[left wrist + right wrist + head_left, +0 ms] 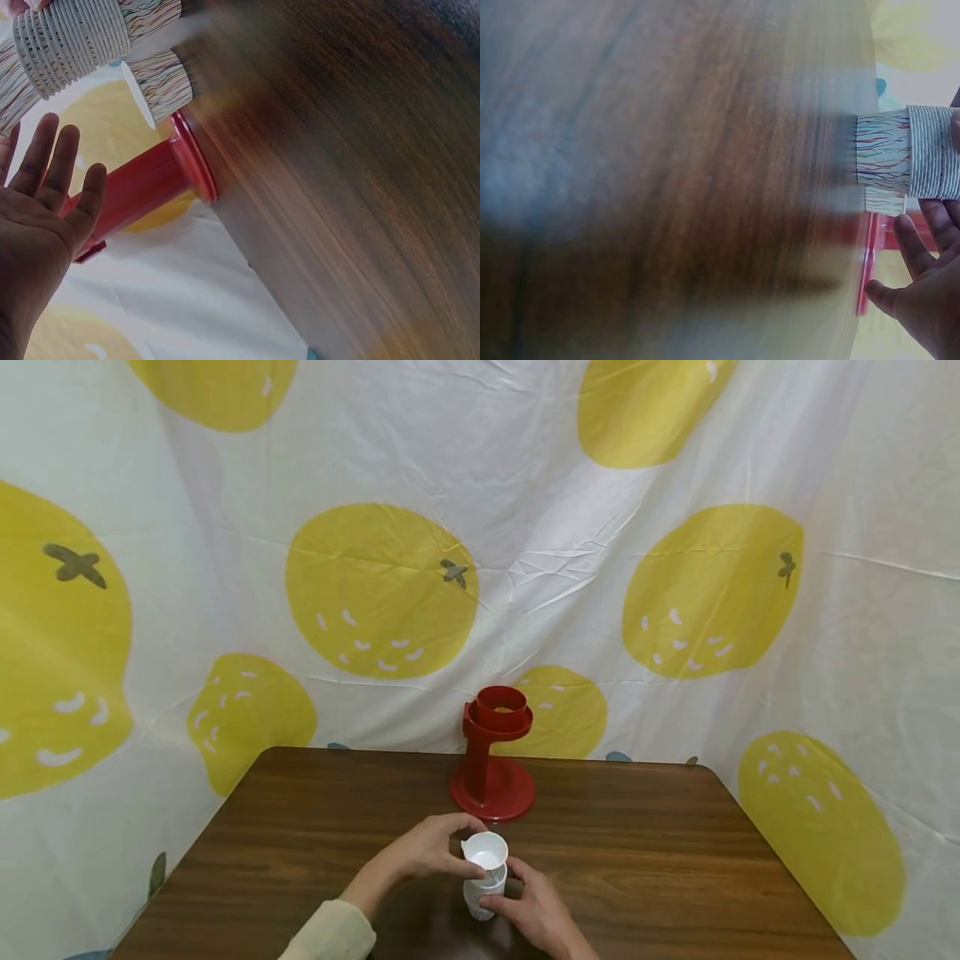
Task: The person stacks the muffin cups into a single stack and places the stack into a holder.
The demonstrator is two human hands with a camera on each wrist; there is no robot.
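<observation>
We find the stack of paper cups (483, 881) standing on the wooden table (675, 860), held between both hands. The right hand (536, 914) wraps its fingers round the lower part of the stack. The left hand (427, 850) reaches over from the other side, its fingertips at the rim of the top cup (486, 850); the left wrist view shows that hand's fingers (49, 161) straight and relaxed, so we judge the contact light, not a firm pinch. Beyond the fingertips stands the red cup holder (492, 760), apart from the stack. To separate one cup cleanly, we advise steadying the stack low, lifting only the uppermost rim, and avoiding crushing it.
</observation>
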